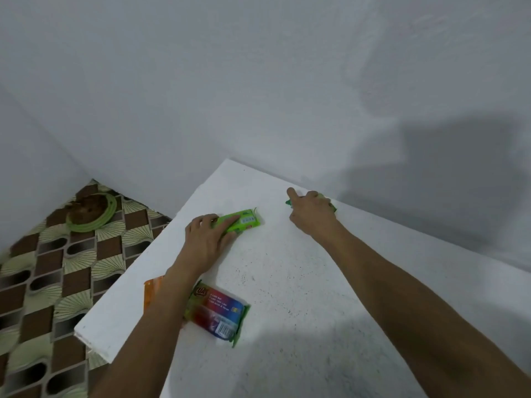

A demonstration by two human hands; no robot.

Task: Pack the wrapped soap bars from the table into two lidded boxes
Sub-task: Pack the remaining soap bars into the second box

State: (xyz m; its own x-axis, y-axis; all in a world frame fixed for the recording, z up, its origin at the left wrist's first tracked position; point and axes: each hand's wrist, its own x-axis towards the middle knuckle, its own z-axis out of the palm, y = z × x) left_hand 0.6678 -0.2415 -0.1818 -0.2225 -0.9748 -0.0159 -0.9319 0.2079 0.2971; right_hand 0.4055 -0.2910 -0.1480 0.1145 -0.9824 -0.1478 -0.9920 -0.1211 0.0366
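White table (287, 282): each hand's grip (204, 237) (309, 212) covers a green soap bar (244, 221) (332, 206).

We count four wrapped soap bars on the white table (287, 282): one green bar (244, 221) under the left hand (205, 239), one mostly hidden beneath the right hand (310, 214), one multicoloured bar (218, 311) and one orange bar (152, 291) beside the left forearm.
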